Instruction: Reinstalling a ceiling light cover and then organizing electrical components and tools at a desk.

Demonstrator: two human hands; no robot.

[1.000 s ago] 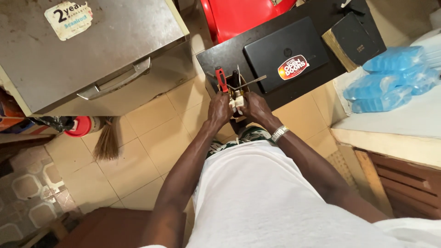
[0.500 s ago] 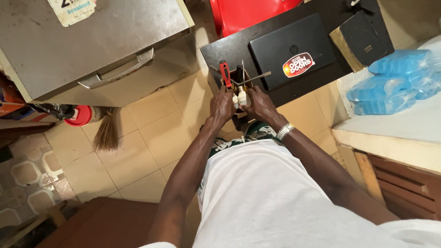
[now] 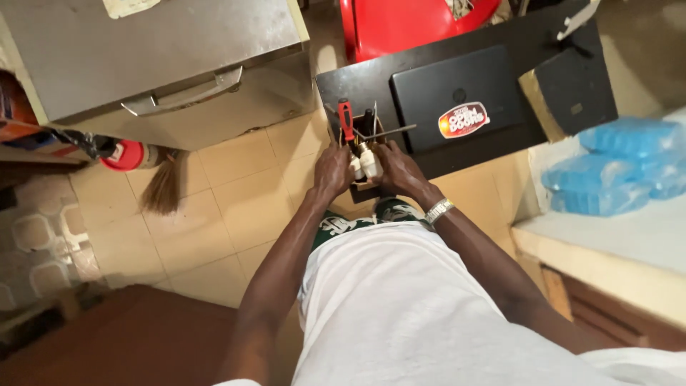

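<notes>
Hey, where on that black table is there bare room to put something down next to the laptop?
On the black table, the bare strip left of the closed laptop, behind the small tool box, looks free. A narrower strip runs behind the laptop. The near edge is crowded: left hand and right hand flank the box.

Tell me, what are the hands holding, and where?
Both hands, left and right, grip a small box of tools by its two sides, at the black table's edge.
</notes>
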